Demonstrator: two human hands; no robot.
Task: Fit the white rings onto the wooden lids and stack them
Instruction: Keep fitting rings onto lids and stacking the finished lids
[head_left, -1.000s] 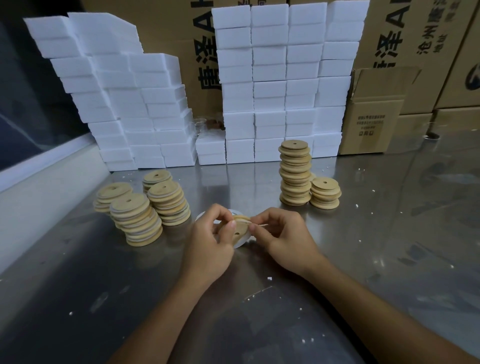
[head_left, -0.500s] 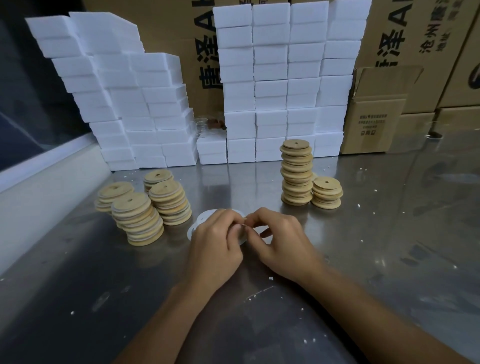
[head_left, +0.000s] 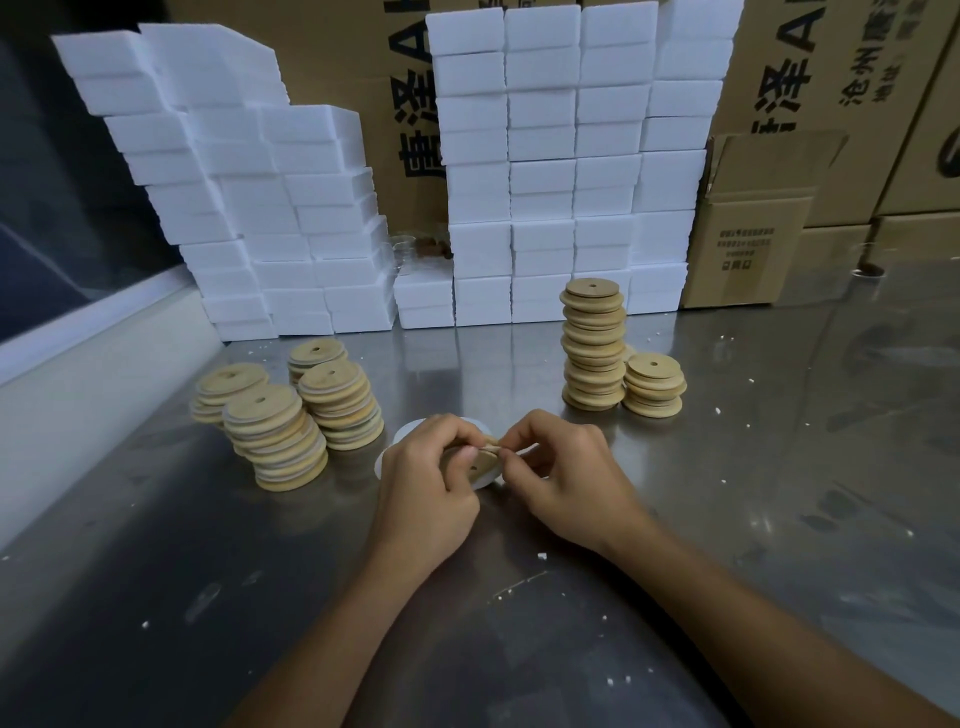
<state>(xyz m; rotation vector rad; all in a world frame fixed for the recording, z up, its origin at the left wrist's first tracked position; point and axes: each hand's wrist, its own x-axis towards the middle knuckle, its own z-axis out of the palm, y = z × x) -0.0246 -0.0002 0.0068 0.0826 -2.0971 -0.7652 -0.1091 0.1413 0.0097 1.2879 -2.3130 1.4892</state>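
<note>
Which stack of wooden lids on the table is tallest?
The tall stack at back right, beside the short stack; it rises well above the four left stacks.

Printed in large black characters on the tall brown cardboard carton (head_left: 384, 104) behind the white foam blocks: "唐泽", partly hidden. On the brown carton at upper right (head_left: 831, 62): "泽 A" and smaller "沧州". Small label print on the open brown cardboard box (head_left: 748, 249): illegible.

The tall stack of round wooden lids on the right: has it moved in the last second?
No. The tall stack of round wooden lids still stands touching the shorter stack, just before the white foam blocks.
</note>
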